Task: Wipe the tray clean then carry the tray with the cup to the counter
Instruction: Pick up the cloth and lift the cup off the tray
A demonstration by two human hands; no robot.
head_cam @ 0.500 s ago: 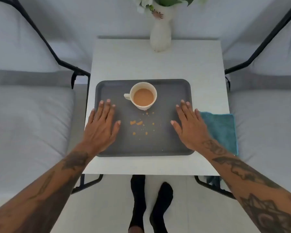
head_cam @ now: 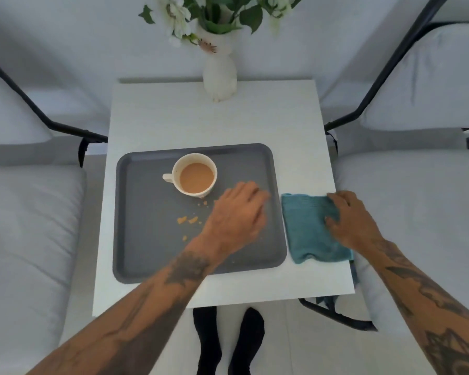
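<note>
A dark grey rectangular tray (head_cam: 152,239) with rounded corners and a low raised rim lies flat in the middle of the frame. On its upper part stands a cream cup (head_cam: 194,175), upright, handle pointing to the left, filled with a light brown milky drink. Orange crumbs (head_cam: 187,220) are scattered on the tray just below the cup. Just beside the tray's right edge lies a folded teal cloth (head_cam: 307,228), a little rumpled.
</note>
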